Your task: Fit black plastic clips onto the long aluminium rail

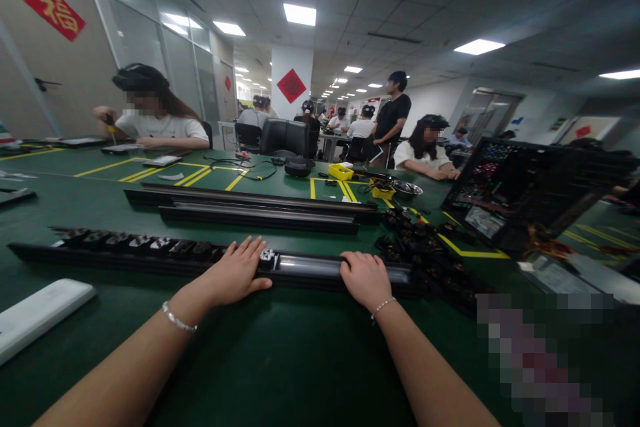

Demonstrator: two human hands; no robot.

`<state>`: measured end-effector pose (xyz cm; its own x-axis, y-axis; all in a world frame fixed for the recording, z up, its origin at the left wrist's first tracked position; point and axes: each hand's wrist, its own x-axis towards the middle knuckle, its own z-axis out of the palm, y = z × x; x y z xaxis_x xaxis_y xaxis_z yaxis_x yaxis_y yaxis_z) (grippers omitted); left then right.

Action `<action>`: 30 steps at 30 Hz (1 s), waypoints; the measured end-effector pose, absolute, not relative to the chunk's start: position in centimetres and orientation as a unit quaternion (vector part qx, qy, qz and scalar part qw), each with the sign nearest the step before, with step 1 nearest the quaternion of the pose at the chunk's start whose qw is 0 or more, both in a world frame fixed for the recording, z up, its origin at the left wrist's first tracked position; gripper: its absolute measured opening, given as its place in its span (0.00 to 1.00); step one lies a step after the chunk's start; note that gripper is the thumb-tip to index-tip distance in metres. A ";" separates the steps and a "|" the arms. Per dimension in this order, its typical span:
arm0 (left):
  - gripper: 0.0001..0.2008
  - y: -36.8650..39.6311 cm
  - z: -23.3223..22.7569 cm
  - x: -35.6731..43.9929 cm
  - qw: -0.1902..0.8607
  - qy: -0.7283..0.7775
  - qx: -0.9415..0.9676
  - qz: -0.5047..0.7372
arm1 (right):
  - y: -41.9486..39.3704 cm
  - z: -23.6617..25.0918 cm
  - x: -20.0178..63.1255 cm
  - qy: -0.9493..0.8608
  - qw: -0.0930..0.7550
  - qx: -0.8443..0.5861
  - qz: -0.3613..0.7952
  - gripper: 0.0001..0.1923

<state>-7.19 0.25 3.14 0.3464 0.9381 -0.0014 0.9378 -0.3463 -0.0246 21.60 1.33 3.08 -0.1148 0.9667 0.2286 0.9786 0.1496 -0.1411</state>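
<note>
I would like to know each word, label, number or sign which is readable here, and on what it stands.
"福": gold on the red sign on the left door.
Too blurred to read: the red diamond on the pillar.
Nearest rail: no readable text.

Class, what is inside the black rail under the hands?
The black rail holds a row of small modules; what lies beneath the left hand and right hand is covered.
</note>
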 end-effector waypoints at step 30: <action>0.36 -0.3 3.9 -6.4 0.027 -0.572 -0.820 -0.031 | 1.4 5.2 23.0 -0.767 0.090 -0.634 0.038 0.20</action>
